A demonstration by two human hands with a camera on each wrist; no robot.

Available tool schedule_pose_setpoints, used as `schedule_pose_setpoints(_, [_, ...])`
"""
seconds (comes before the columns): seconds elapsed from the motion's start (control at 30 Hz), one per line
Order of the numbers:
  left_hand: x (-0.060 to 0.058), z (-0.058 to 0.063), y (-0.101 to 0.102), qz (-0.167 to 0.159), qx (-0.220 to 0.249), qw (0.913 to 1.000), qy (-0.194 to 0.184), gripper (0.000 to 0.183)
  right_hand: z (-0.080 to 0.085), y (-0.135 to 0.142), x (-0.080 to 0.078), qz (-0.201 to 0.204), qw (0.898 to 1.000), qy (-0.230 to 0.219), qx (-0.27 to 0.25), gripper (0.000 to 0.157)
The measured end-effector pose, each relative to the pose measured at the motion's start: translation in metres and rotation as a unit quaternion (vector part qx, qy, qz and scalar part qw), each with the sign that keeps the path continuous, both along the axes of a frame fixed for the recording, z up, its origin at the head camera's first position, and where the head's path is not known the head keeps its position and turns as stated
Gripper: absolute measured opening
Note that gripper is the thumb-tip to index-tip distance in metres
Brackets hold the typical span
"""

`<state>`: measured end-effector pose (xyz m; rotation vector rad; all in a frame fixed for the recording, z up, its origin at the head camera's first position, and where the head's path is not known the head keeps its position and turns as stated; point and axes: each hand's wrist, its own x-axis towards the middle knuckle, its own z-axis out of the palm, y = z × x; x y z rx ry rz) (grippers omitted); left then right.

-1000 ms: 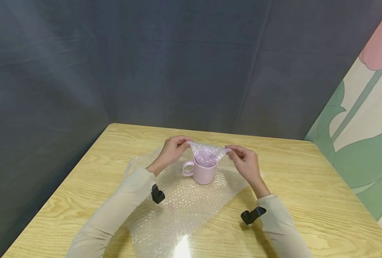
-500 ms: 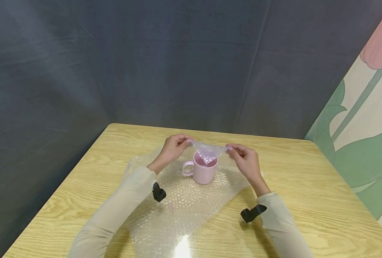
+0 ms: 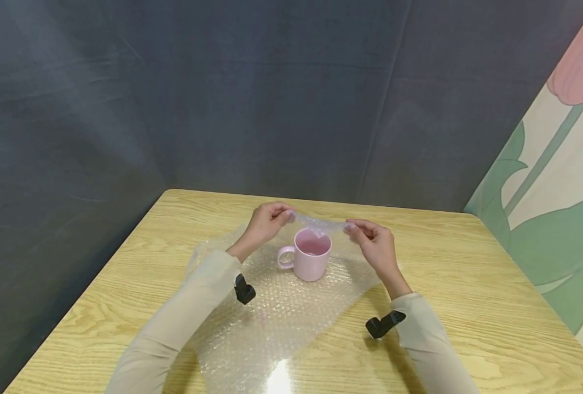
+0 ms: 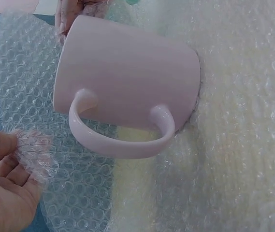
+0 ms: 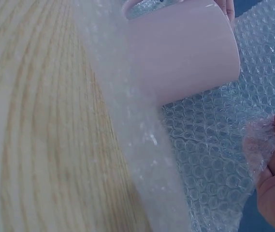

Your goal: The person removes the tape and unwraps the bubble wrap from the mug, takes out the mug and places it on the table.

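Drawn mostly off the mouth of the pink mug [image 3: 310,266], a bubble-wrap flap [image 3: 316,223] spans the left hand [image 3: 266,221] and right hand [image 3: 376,245], each pinching one end seemingly to keep it spread, the mug upright toward the far edge of the surface [image 3: 468,273].

mug [image 3: 312,268]: smooth, glossy; bubble wrap [image 3: 281,312]: bumpy plastic; table [image 3: 468,295]: woodgrain

Lighting and sharpness across the head and wrist views.
Head view: bright bench [image 3: 468,295], dim backdrop [image 3: 271,98]; white glare patch [image 3: 278,378] at the lower edge, soft shadow [image 3: 403,362] beside the right sleeve [image 3: 428,345]. Wrist views: cooler, hazier; bubble wrap [image 5: 212,150] glinting, blurred along one edge at right wrist.
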<state>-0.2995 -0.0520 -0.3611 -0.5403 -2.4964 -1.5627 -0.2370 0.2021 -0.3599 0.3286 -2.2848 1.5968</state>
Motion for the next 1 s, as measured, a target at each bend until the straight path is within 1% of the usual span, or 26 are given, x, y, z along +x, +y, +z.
schedule_pose_setpoints(0.07, [0.000,0.001,0.000,0.003,-0.002,1.0000,0.000,0.017,-0.002,0.000,-0.002,0.002,1.000,0.001,-0.002,0.025])
schedule_pose_setpoints(0.2, [-0.002,0.001,0.000,0.004,0.001,1.0000,-0.001,0.017,-0.014,0.006,-0.013,0.004,1.000,-0.006,-0.009,0.025])
schedule_pose_setpoints(0.3, [-0.002,0.000,0.000,-0.006,0.014,0.9998,-0.016,0.017,-0.024,0.012,-0.021,0.000,1.000,-0.017,0.000,0.026])
schedule_pose_setpoints(0.43, [-0.001,0.000,-0.003,-0.014,0.018,0.9992,-0.034,0.018,-0.029,0.014,-0.022,-0.007,0.999,-0.024,0.020,0.031])
schedule_pose_setpoints(0.6, [0.000,-0.003,-0.009,-0.017,0.011,0.9990,-0.040,0.022,-0.031,0.019,-0.021,-0.008,0.999,-0.027,0.030,0.037])
schedule_pose_setpoints(0.77, [0.000,-0.006,-0.017,-0.025,0.012,0.9988,-0.040,0.021,-0.033,0.026,-0.021,0.002,0.999,-0.033,0.026,0.038])
schedule_pose_setpoints(0.83, [0.000,-0.006,-0.020,-0.026,0.015,0.9988,-0.038,0.019,-0.033,0.027,-0.021,0.000,0.999,-0.036,0.028,0.038])
schedule_pose_setpoints(0.93, [-0.002,-0.007,-0.022,-0.025,0.020,0.9987,-0.040,0.017,-0.030,0.027,-0.019,-0.008,0.999,-0.035,0.030,0.035])
schedule_pose_setpoints(1.0, [-0.004,-0.007,-0.022,-0.026,0.028,0.9983,-0.044,0.018,-0.022,0.024,-0.014,-0.013,0.999,-0.030,0.035,0.032])
